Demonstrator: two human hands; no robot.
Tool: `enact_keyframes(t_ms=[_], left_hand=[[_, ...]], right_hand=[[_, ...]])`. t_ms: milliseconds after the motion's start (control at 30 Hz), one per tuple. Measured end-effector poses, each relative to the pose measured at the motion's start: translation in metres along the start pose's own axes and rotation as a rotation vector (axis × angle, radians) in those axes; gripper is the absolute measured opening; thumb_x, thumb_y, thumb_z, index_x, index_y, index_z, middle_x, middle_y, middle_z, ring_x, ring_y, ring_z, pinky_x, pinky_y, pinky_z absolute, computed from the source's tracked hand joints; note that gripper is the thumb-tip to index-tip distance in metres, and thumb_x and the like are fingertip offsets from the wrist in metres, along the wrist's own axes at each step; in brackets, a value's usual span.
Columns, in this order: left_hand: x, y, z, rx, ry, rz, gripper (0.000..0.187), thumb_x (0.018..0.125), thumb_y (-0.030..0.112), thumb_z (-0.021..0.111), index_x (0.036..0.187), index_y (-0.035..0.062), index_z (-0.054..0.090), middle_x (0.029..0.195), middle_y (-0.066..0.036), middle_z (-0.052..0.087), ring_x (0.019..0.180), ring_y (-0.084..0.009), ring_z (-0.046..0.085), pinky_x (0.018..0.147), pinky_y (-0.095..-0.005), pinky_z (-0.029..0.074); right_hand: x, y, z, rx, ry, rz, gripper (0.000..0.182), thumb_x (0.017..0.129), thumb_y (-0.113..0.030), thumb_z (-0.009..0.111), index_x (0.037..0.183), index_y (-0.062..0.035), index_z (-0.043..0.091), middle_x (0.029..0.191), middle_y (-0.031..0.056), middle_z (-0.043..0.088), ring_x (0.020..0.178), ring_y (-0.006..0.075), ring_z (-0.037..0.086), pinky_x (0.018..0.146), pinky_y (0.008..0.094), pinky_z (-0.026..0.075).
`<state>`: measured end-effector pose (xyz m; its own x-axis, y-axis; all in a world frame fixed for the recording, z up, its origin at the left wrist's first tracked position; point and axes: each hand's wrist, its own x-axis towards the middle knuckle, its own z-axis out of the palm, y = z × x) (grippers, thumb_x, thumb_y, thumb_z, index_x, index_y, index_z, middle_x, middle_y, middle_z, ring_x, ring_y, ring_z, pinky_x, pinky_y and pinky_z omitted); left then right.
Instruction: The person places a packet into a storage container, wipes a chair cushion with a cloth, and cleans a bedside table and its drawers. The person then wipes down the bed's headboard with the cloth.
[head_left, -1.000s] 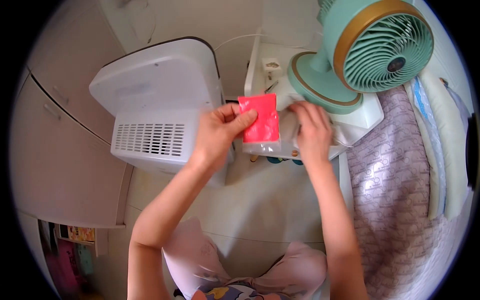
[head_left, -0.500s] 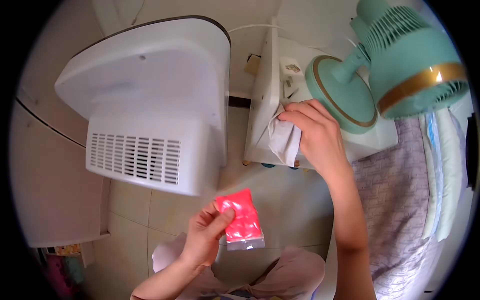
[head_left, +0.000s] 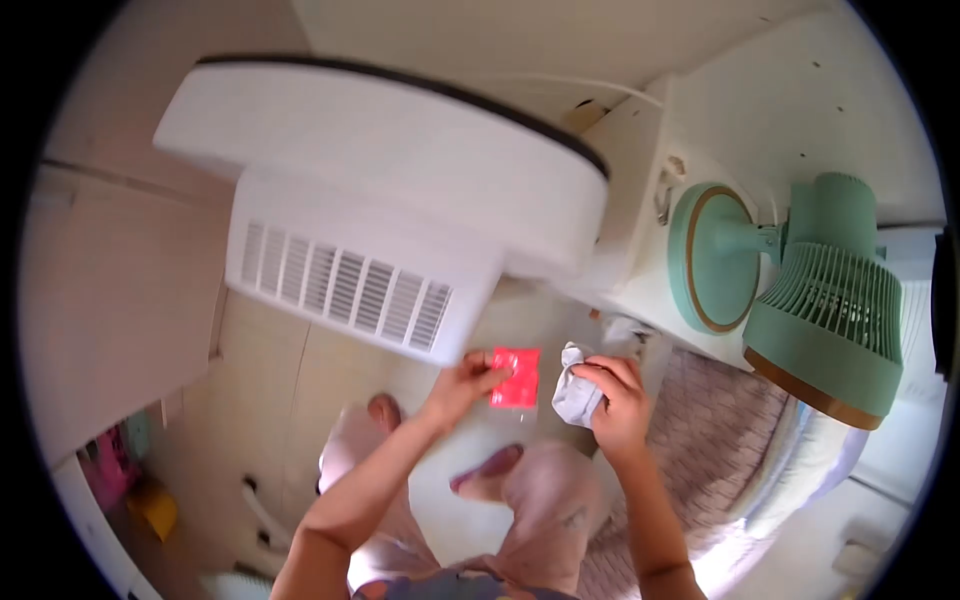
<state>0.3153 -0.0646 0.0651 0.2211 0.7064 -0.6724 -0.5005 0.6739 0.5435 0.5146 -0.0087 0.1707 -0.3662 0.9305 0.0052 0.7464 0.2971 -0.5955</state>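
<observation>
Pinching a red packet (head_left: 517,378) by its left side, the left hand (head_left: 460,390) has its thumb laid across the front and its fingers curled behind. The packet is held up in the air above the tiled floor (head_left: 265,390), face toward the camera, with a clear plastic edge at its bottom. The left forearm slants up and inward from the lower left, elbow bent, wrist nearly straight.

Just beside the packet, not touching it, a crumpled white cloth (head_left: 576,395) hangs from the right hand (head_left: 620,405). That hand grips it with the fingers bent over its right side; the thumb cannot be made out. The right forearm rises steeply from the lower right, leaning inward.

Beyond the left hand stands a white appliance (head_left: 400,160) with a slotted vent; past the right, a green fan (head_left: 825,315) stands on a white cabinet (head_left: 625,250).
</observation>
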Motion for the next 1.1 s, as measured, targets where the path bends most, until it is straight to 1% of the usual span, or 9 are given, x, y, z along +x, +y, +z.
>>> enact_keyframes(t_ms=[200, 267, 333, 367, 533, 733, 800, 900, 1100], left_hand=[[-0.034, -0.029, 0.009, -0.266, 0.012, 0.094, 0.011, 0.089, 0.014, 0.068, 0.096, 0.0048, 0.066, 0.090, 0.001, 0.066, 0.082, -0.0074, 0.059, 0.078, -0.0258, 0.048], [-0.058, -0.061, 0.008, -0.275, 0.096, 0.153, 0.011, 0.090, 0.014, 0.067, 0.098, 0.0057, 0.066, 0.094, 0.001, 0.067, 0.086, -0.0078, 0.059, 0.078, -0.0257, 0.048], [-0.111, -0.075, 0.024, -0.409, 0.196, 0.074, 0.003, 0.089, 0.005, 0.067, 0.092, 0.0043, 0.066, 0.092, 0.001, 0.067, 0.086, -0.0072, 0.059, 0.079, -0.0241, 0.049], [-0.132, -0.091, 0.031, -0.444, 0.186, 0.227, 0.002, 0.089, 0.006, 0.066, 0.091, 0.0045, 0.066, 0.091, 0.001, 0.067, 0.085, -0.0070, 0.059, 0.077, -0.0233, 0.049], [-0.252, -0.058, 0.070, -0.554, 0.341, 0.340, 0.011, 0.089, 0.014, 0.069, 0.091, 0.0051, 0.064, 0.088, -0.001, 0.067, 0.080, -0.0069, 0.060, 0.073, -0.0222, 0.048], [-0.365, -0.043, 0.148, -0.762, 0.568, 0.605, 0.026, 0.090, 0.016, 0.067, 0.111, 0.0038, 0.059, 0.100, -0.004, 0.067, 0.091, -0.0088, 0.062, 0.078, -0.0245, 0.049], [-0.403, -0.054, 0.170, -0.559, 0.697, 0.735, 0.044, 0.090, 0.021, 0.067, 0.129, 0.0066, 0.054, 0.107, -0.006, 0.066, 0.098, -0.0116, 0.060, 0.085, -0.0274, 0.049], [-0.467, -0.066, 0.204, -0.296, 0.944, 0.690, 0.034, 0.091, 0.029, 0.065, 0.111, 0.0012, 0.066, 0.096, -0.007, 0.070, 0.090, -0.0137, 0.063, 0.080, -0.0299, 0.050], [-0.559, -0.119, 0.254, -0.719, 0.959, 0.777, 0.032, 0.092, 0.029, 0.064, 0.108, 0.0017, 0.068, 0.094, -0.003, 0.069, 0.085, -0.0085, 0.060, 0.077, -0.0254, 0.049]], right_hand=[[-0.074, -0.025, 0.003, 0.227, -0.223, 0.531, 0.014, 0.076, 0.001, 0.056, 0.087, 0.0014, 0.064, 0.084, 0.0145, 0.063, 0.072, 0.0237, 0.059, 0.064, 0.0336, 0.046], [-0.079, -0.046, -0.012, 0.255, -0.395, 0.722, 0.023, 0.085, -0.018, 0.064, 0.095, 0.0031, 0.060, 0.081, 0.0152, 0.064, 0.068, 0.0204, 0.061, 0.063, 0.0346, 0.048], [-0.094, -0.066, -0.014, 0.254, -0.424, 0.678, 0.031, 0.086, -0.024, 0.067, 0.101, 0.0020, 0.059, 0.082, 0.0139, 0.066, 0.070, 0.0187, 0.062, 0.064, 0.0337, 0.049], [-0.091, -0.095, -0.021, 0.302, -0.444, 0.552, 0.039, 0.085, -0.026, 0.071, 0.108, 0.0014, 0.056, 0.085, 0.0131, 0.067, 0.073, 0.0179, 0.062, 0.067, 0.0323, 0.050], [-0.100, -0.155, -0.048, 0.386, -0.772, 0.448, 0.026, 0.081, -0.013, 0.074, 0.100, 0.0023, 0.067, 0.088, 0.0048, 0.067, 0.075, 0.0096, 0.059, 0.067, 0.0272, 0.050], [-0.097, -0.228, -0.114, 0.130, -0.989, -0.221, 0.022, 0.077, -0.013, 0.074, 0.088, 0.0045, 0.069, 0.074, 0.0083, 0.069, 0.069, 0.0091, 0.059, 0.065, 0.0296, 0.049], [-0.112, -0.250, -0.128, 0.103, -1.047, -0.367, 0.020, 0.077, -0.012, 0.073, 0.090, 0.0030, 0.069, 0.074, 0.0086, 0.070, 0.068, 0.0095, 0.059, 0.064, 0.0305, 0.049], [-0.143, -0.298, -0.160, 0.048, -1.234, -0.590, 0.015, 0.077, -0.007, 0.071, 0.091, -0.0015, 0.071, 0.073, 0.0018, 0.067, 0.068, 0.0081, 0.058, 0.063, 0.0285, 0.049], [-0.217, -0.358, -0.181, 0.142, -1.499, -0.518, 0.009, 0.079, -0.005, 0.068, 0.087, -0.0006, 0.069, 0.071, -0.0040, 0.063, 0.063, 0.0045, 0.053, 0.056, 0.0242, 0.043]])
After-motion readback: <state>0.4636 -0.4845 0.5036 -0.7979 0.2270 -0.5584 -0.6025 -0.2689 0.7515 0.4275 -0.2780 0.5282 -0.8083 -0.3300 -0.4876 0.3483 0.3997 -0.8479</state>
